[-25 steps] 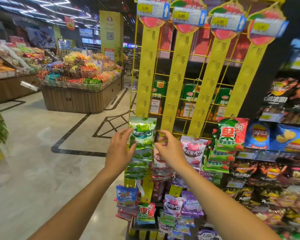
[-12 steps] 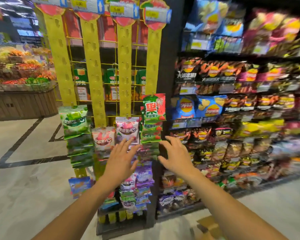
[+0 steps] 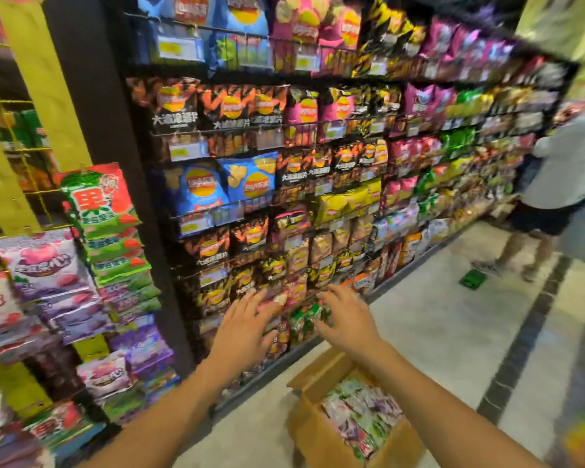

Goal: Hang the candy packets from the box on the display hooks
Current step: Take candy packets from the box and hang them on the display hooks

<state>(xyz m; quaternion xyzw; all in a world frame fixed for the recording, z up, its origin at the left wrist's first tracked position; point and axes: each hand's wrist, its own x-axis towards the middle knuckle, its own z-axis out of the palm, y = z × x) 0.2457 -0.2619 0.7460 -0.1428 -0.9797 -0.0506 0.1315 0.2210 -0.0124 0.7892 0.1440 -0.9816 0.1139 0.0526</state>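
1. Brown cardboard box (image 3: 316,437) sits on the pale floor at near right, flaps open and heaped with small film-wrapped candy packets (image 3: 362,413) in green, pink and purple.
2. Both hands hover empty above and just beyond the box. The left hand (image 3: 242,329) has its fingers spread apart and the right hand (image 3: 347,319) is loosely splayed. Neither appears to touch anything (motion blur leaves the fingertips uncertain).
3. At far left, yellow display strips (image 3: 48,89) carry the hooks. Hung packets (image 3: 98,201) already overlap down them, with a green-and-red one topmost on the nearest strip.
4. The packets look light, soft and slick, and are likely to slide about in the loose heap rather than lift cleanly in a stack.
5. The best hold is probably a thumb-and-forefinger pinch on the flat top seam, where a hang hole would sit. That keeps the hole clear for the hook, though forcing it could tear the thin film.
6. Chip shelves (image 3: 284,163) fill the middle, and a bystander (image 3: 561,170) stands at far right.
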